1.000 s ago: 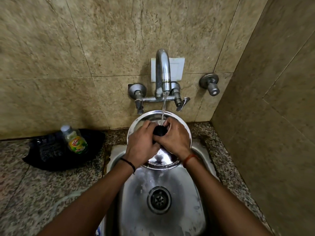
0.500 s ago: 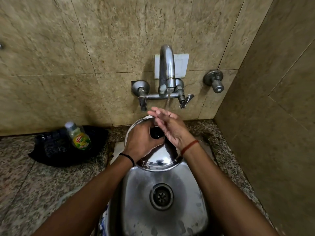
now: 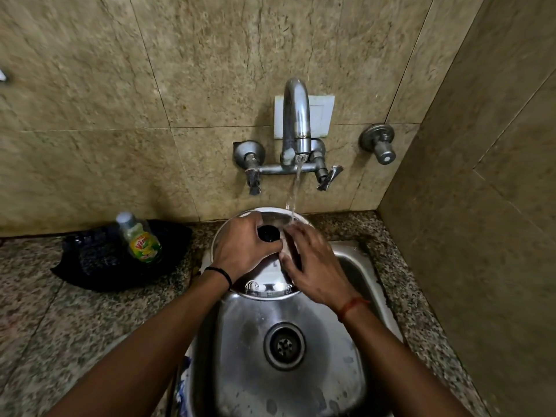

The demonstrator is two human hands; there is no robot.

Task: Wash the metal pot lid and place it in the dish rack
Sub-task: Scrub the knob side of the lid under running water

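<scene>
Gripping lid (image 3: 267, 285) knob, left hand (image 3: 240, 251).

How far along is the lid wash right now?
Mid-rinse. The left hand holds the metal pot lid by its black knob over the sink, while the right hand rubs it under the running faucet. Racking remains; no dish rack is visible.

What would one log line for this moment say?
phase: rinsing | left hand: grips lid knob | right hand: rubs metal pot lid | tap: running | rack: unseen
</scene>
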